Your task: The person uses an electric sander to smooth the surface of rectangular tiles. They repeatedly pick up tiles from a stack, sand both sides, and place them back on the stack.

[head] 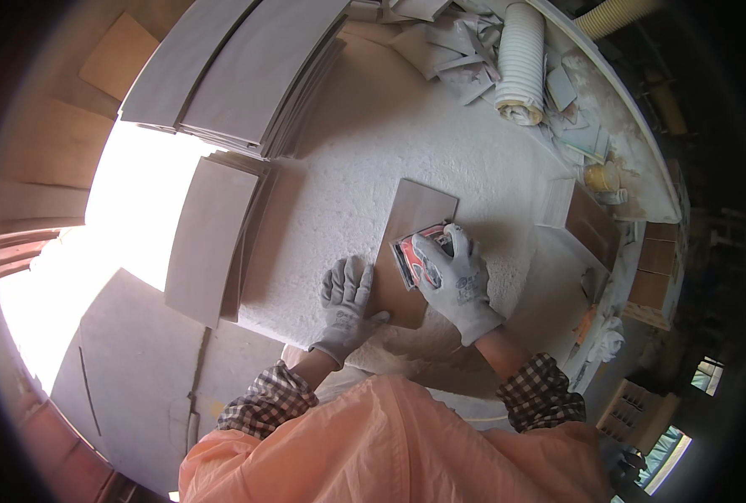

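A flat rectangular board (415, 206) lies at a slant on the dust-covered table before me; its far end looks pale and its near end brown. My right hand (464, 286), in a grey work glove, grips a red and black power sander (418, 254), which rests on the middle of the board. Part of the sander's body is hidden under my fingers. My left hand (347, 308), gloved alike, lies flat at the board's left edge. Its fingers are extended beside the board and its thumb reaches over the near left corner.
Stacked boards stand at the left (212, 242) and far left (241, 75). A ribbed white hose (520, 63) lies among broken offcuts (464, 56) at the back right. On the right sit a box-shaped stack of pieces (580, 214) and a yellow container (601, 178). Pale dust coats the tabletop (341, 195).
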